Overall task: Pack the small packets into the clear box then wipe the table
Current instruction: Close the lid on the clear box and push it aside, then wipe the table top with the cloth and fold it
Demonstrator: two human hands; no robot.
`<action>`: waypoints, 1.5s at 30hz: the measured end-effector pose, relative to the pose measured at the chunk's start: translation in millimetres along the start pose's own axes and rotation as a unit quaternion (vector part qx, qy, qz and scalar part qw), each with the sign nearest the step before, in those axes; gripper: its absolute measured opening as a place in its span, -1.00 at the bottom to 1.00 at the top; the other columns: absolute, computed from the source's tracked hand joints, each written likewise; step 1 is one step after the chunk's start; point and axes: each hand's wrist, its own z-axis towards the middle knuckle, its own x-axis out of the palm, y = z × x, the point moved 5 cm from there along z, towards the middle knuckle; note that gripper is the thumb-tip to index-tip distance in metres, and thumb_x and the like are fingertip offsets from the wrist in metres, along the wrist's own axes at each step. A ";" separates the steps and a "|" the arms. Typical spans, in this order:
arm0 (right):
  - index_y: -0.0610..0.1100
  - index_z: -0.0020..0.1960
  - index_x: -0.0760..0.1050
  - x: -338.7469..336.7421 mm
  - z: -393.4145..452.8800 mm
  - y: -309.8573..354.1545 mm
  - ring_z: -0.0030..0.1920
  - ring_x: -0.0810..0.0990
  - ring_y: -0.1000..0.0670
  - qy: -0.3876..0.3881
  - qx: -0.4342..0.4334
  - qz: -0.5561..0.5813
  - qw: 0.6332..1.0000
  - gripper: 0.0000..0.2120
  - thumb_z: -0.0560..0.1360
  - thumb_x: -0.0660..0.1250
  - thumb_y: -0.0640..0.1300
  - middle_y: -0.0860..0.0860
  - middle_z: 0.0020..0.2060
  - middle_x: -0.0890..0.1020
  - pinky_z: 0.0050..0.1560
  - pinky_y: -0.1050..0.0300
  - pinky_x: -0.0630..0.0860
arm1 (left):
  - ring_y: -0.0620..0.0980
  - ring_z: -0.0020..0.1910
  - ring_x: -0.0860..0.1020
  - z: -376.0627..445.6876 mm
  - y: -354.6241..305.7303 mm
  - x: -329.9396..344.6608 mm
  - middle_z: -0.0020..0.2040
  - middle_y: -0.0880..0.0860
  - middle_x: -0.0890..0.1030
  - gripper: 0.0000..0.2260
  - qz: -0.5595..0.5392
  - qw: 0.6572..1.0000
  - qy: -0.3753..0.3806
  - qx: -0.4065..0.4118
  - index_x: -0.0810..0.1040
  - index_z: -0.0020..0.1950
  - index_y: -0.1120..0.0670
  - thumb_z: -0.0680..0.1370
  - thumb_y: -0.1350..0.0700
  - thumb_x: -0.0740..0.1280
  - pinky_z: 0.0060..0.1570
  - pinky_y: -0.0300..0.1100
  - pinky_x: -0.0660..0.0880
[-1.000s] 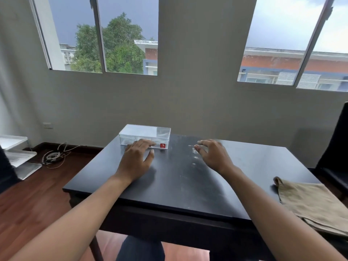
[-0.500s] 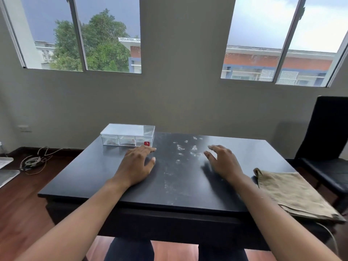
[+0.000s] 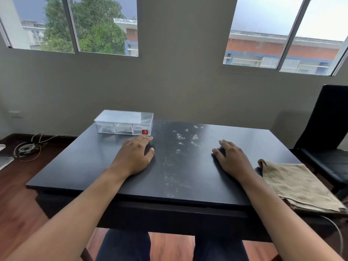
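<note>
A clear box point(image 3: 124, 122) with a lid, three front compartments and a red sticker stands at the far left of the black table point(image 3: 84, 162). Several small clear packets point(image 3: 188, 138) lie scattered on the table's far middle, right of the box. My left hand point(image 3: 134, 156) rests flat on the table just in front of the box, holding nothing. My right hand point(image 3: 232, 160) lies flat too, fingers spread, to the right of the packets and near them. A beige cloth point(image 3: 295, 187) is folded at the table's right edge.
A black chair point(image 3: 327, 140) stands to the right of the table. A coil of cables point(image 3: 26, 148) lies on the wooden floor at left. The grey wall with windows is close behind the table. Dusty smears mark the table's middle.
The view has swung right and down, bringing the chair and more of the packets into sight. My right hand has slid right, away from the packets. My left hand stayed in front of the box.
</note>
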 end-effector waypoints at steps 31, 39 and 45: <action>-0.22 0.43 0.52 -3.1 -9.9 -6.6 0.56 0.32 -0.19 -0.059 0.062 -0.072 0.994 -0.52 0.65 0.25 0.08 -0.20 0.50 0.45 0.61 -0.13 0.03 | 0.01 0.47 0.39 0.1 2.6 5.2 0.47 -0.03 0.48 -0.50 0.019 0.999 0.040 -0.016 0.48 0.46 0.01 0.59 -0.15 0.11 0.46 -0.02 0.24; -0.09 0.44 0.51 -36.9 -44.4 -44.7 0.56 0.26 -0.30 -0.142 0.205 -0.105 0.963 -0.58 0.68 0.14 0.04 -0.17 0.50 0.44 0.50 -0.50 -0.07 | 0.04 0.40 0.47 1.5 -9.8 1.0 0.36 -0.01 0.57 -0.56 0.014 1.000 0.001 0.022 0.55 0.37 0.03 0.58 -0.13 0.18 0.40 0.01 0.32; -0.01 0.50 0.41 -73.8 -55.7 -105.0 0.51 0.27 -0.30 -0.020 0.314 -0.089 0.945 -0.57 0.64 0.17 -0.06 -0.18 0.47 0.42 0.48 -0.29 0.14 | 0.02 0.35 0.49 5.2 -49.6 9.9 0.32 -0.02 0.58 -0.60 -0.007 0.997 -0.004 0.076 0.55 0.37 0.03 0.60 -0.11 0.23 0.37 -0.01 0.35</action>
